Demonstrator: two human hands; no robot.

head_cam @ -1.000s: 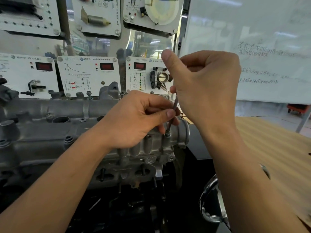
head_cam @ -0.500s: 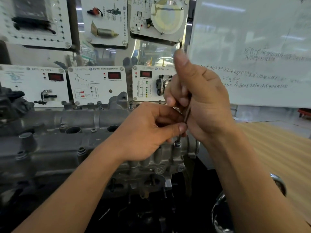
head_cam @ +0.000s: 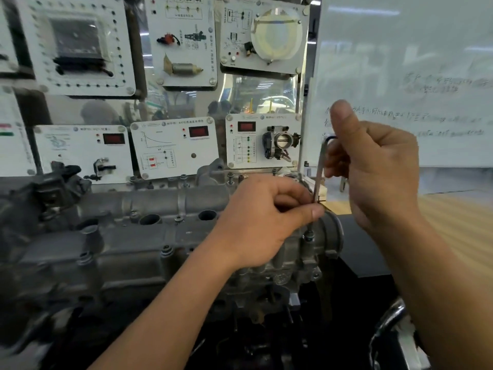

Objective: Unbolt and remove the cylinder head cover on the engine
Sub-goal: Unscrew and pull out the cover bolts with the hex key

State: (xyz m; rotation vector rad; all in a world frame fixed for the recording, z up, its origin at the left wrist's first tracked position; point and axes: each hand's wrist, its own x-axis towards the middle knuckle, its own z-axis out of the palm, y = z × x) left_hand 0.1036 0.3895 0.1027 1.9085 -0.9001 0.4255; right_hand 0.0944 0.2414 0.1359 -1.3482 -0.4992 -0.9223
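Standing upright, hex key (head_cam: 318, 177) tip down in bolt (head_cam: 309, 236); left hand (head_cam: 266, 220) pinches shaft, right hand (head_cam: 378, 169) grips bend

Our left hand (head_cam: 266, 220) is covering the right end of the cover (head_cam: 149, 236). Its thumb and fingers are hiding the middle of the key (head_cam: 318, 177), so we are seeing the shaft only above and below the pinch. The key's short arm is disappearing behind the fingers of our right hand (head_cam: 381, 177). Its tip is meeting a bolt (head_cam: 309, 236) too small for us to judge the seating. The cover's left end is blurring and running off the left edge. The writing on the whiteboard (head_cam: 426, 62) and the labels on the panels (head_cam: 170, 148) are smearing beyond reading. The bottom edge is cutting off a chrome part (head_cam: 392, 324) and both forearms.
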